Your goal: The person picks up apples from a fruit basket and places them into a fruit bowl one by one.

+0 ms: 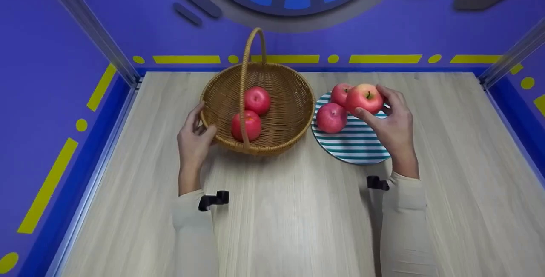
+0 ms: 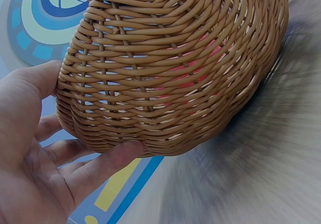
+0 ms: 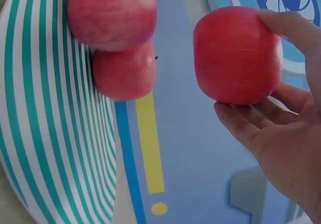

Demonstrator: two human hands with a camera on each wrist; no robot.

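A wicker basket (image 1: 289, 134) with a tall handle holds two red apples, a nearer one (image 1: 251, 126) and a farther one (image 1: 257, 100). My left hand (image 1: 193, 138) grips the basket's left rim, thumb and fingers on either side of the wall, as the left wrist view also shows. Above the striped plate (image 1: 353, 149), my right hand (image 1: 394, 119) holds a red-yellow apple (image 1: 365, 98) between thumb and fingers. In the right wrist view that apple (image 3: 238, 58) is apart from the plate. Two more apples, one in front (image 1: 331, 118) and one behind (image 1: 341, 94), lie on the plate.
The plate stands close to the basket's right side on a pale wooden table (image 1: 281, 217). A blue-purple back wall (image 1: 149, 21) rises behind, with a side wall on the left (image 1: 38, 98) and another on the right. The basket's handle (image 1: 245, 68) arches high above its rim.
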